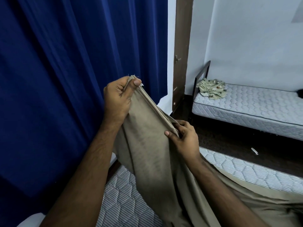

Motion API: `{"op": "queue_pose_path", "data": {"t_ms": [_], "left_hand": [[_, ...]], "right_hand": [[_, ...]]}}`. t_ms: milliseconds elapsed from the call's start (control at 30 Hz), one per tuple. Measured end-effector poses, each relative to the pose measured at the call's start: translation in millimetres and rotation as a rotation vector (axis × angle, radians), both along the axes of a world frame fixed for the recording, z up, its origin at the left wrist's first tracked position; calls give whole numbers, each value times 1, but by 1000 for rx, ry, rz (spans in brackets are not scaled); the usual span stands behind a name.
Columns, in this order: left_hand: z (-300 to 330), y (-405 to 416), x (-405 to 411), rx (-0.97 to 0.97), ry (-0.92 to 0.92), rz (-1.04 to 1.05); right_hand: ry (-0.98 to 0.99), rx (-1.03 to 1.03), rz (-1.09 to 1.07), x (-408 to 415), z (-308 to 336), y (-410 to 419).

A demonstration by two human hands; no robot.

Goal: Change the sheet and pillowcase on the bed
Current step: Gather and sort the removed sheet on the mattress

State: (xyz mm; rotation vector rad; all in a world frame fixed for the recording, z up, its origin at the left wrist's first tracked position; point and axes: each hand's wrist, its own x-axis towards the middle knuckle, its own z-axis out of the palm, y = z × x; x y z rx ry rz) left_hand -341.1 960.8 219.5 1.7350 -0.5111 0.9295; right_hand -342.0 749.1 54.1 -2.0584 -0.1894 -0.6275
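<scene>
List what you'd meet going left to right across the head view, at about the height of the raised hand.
Blue curtain → left hand pinching the beige sheet's corner → brown door frame → crumpled patterned cloth on the far mattress.

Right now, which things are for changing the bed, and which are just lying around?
For the job: beige sheet, left hand and right hand holding its edge, near mattress.

Lying about: crumpled patterned cloth on the far mattress, blue curtain.
</scene>
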Motion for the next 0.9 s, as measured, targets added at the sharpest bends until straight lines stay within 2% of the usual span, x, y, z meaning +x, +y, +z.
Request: {"op": "queue_pose_path", "data": {"t_ms": [100, 300, 633, 733, 900], "left_hand": [[-2, 0, 2, -5, 17, 3], [-4, 1, 3, 0, 26, 20], [-13, 11, 15, 123, 9, 177], [-12, 16, 24, 169, 36, 220], [-18, 22, 43, 93, 132, 246]], "right_hand": [[-78, -26, -66, -6, -5, 0], [76, 104, 179, -9, -13, -3], [64, 273, 198, -7, 3, -14], [125, 245, 308, -11, 16, -15], [155, 258, 540, -33, 45, -14]]}}
